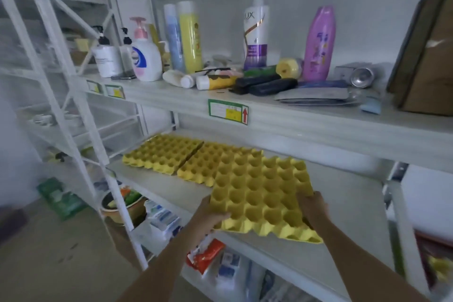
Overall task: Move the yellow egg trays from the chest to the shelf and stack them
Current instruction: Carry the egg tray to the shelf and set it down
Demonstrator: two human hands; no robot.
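I see both forearms reaching up and forward from the bottom of the view, wrists slightly raised. My left hand [208,216] grips the near left corner of a yellow egg tray [263,197], thumb on top and fingers [221,217] curled under its edge. My right hand [312,207] clamps the near right edge the same way. The tray tilts, its far end over the white shelf [343,203] and partly overlapping a second yellow tray [198,167] lying there. A third yellow tray [163,153] lies touching that one, further left. Bottles [255,37] stand on the shelf above.
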